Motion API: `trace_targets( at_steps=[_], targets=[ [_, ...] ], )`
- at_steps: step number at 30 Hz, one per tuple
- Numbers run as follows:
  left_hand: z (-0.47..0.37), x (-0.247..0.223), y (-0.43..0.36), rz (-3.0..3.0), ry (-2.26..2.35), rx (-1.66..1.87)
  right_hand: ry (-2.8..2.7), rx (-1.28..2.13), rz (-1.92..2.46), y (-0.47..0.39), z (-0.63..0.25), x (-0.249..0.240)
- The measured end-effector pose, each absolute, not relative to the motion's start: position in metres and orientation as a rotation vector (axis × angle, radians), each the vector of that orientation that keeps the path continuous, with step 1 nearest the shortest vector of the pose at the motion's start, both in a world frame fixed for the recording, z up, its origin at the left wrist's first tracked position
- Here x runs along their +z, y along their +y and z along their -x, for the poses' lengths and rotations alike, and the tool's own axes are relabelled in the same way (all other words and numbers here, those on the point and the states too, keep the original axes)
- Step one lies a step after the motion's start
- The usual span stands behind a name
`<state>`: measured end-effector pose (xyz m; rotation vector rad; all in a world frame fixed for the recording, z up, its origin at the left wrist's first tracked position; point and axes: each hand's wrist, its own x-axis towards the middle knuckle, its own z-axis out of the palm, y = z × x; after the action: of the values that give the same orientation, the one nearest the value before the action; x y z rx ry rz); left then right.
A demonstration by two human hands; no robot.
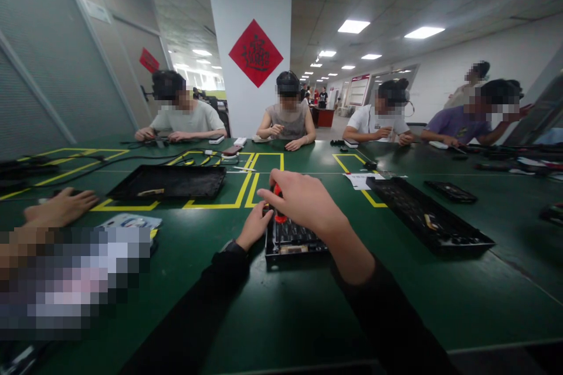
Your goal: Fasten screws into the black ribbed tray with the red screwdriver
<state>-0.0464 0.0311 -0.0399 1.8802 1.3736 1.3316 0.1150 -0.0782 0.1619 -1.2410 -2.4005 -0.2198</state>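
In front of me on the green table is a black case (295, 240), shallow and filled with rows of dark parts, with a small tan piece (294, 249) near its front edge. My right hand (303, 202) arches over the case, its fingers closed about the top of a red-and-black screwdriver (280, 218) that stands upright. The screwdriver's tip is not clear. At the case's left side my left hand (255, 225) is closed on the edge, close beside the screwdriver handle. Some of its fingers are hidden.
Black trays lie at the left (167, 181) and right (433, 217); a smaller black panel (451, 191) is farther right. Another person's hand (64, 208) rests at left. White paper (361, 180) lies beyond the case. Several people sit across the table (281, 310).
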Motion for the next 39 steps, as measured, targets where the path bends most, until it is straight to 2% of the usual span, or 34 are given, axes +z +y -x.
trace_targets(
  at_steps=[33, 39],
  targets=[
    [0.046, -0.038, 0.030, -1.902, 1.464, 1.316, -2.406, -0.282, 1.289, -0.087, -0.118, 0.165],
    [0.046, -0.040, 0.033, -1.913, 1.417, 1.292, -2.380, -0.257, 1.405, -0.084, -0.113, 0.166]
  ],
)
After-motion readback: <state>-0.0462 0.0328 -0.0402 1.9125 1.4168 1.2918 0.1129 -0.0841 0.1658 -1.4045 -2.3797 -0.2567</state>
